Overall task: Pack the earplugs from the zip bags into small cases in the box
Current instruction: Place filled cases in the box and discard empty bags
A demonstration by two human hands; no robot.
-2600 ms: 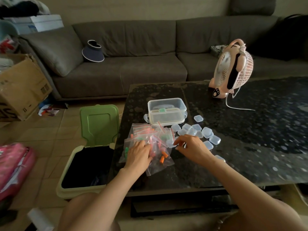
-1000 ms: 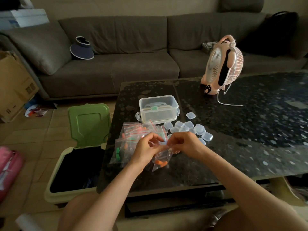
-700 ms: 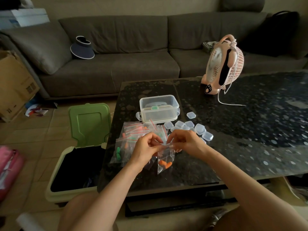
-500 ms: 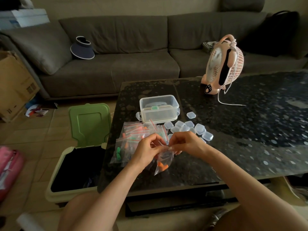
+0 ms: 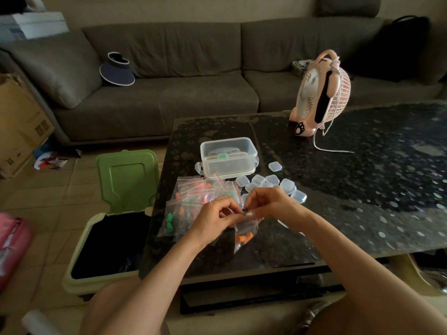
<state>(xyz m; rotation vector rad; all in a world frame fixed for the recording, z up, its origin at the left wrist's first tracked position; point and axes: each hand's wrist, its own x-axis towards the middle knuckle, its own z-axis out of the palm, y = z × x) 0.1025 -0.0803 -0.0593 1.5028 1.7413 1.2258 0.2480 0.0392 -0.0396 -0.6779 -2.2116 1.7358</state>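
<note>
You hold one zip bag (image 5: pixel 250 224) over the table (image 5: pixel 362 180).
Your left hand (image 5: pixel 212 221) and right hand (image 5: pixel 271 204) both pinch its top, fingers curled; orange earplugs (image 5: pixel 244 238) lie inside. Small cases (image 5: pixel 278 183) sit at one o'clock, the box (image 5: pixel 227 158) at twelve. The print on the carton (image 5: pixel 19 122) is unreadable.

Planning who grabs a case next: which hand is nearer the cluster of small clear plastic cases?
Right. The right hand is at the near edge of the small clear plastic cases; the left hand is farther left, over the clear zip bags.
</note>
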